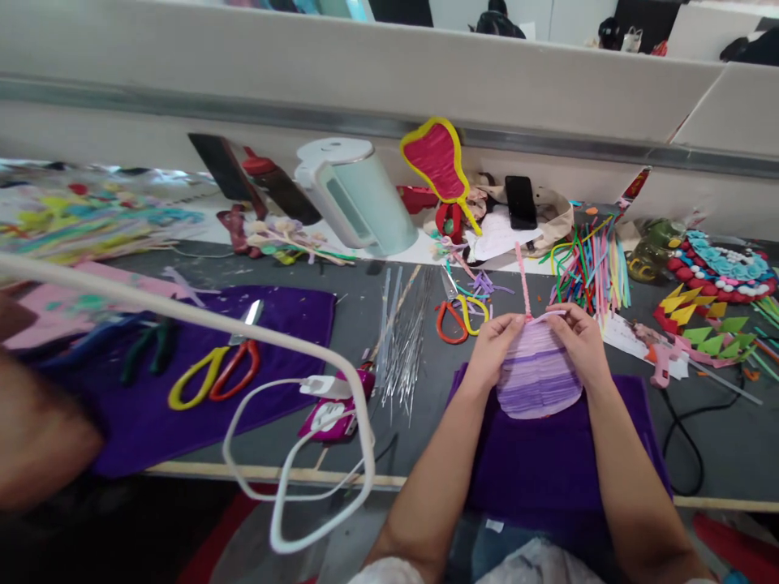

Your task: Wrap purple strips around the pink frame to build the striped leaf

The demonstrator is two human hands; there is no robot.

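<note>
My left hand (497,345) and my right hand (577,339) are closed on the far edge of a round fan (539,369) striped in lilac and purple. Its thin pink handle (522,280) points away from me. Between my fingertips, a pale lilac strip, which looks like a pipe cleaner, runs along the rim. The fan is above a folded dark purple cloth (535,466) at the table's front edge. Red-and-yellow scissors (459,312) lie just beyond my left hand, beside short purple pipe cleaner pieces (487,284).
A white cable (243,328) crosses in front at left, near a power strip (332,418). Bare wires (405,349) lie left of me. Behind stand an electric kettle (365,195) and a yellow-rimmed fan (433,158). At right are pipe cleaners (600,268) and a glue gun (662,361). Another person's arm (45,430) enters at left.
</note>
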